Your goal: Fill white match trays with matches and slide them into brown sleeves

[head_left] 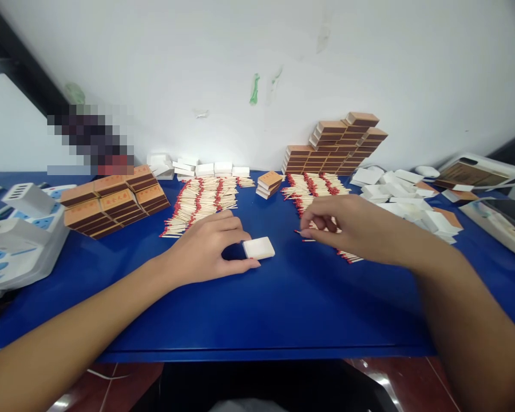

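A small white matchbox tray (258,248) lies on the blue table in front of me. My left hand (217,246) grips it from the left, thumb along its near side and fingers curled at its far side. To the right, my right hand (347,226) is in a pinch, with a red-tipped match (298,232) between thumb and forefinger. Under and behind that hand spreads a pile of matches (317,186), partly hidden by it. Beyond my left hand is another pile of matches (206,200) in rough rows.
Matchboxes stand in a stepped stack (335,151) by the wall, a block (115,206) at left and a short stack (269,184) between the piles. White trays (205,170) line the back; more loose trays (395,191) lie right. A power strip (43,252) sits far left.
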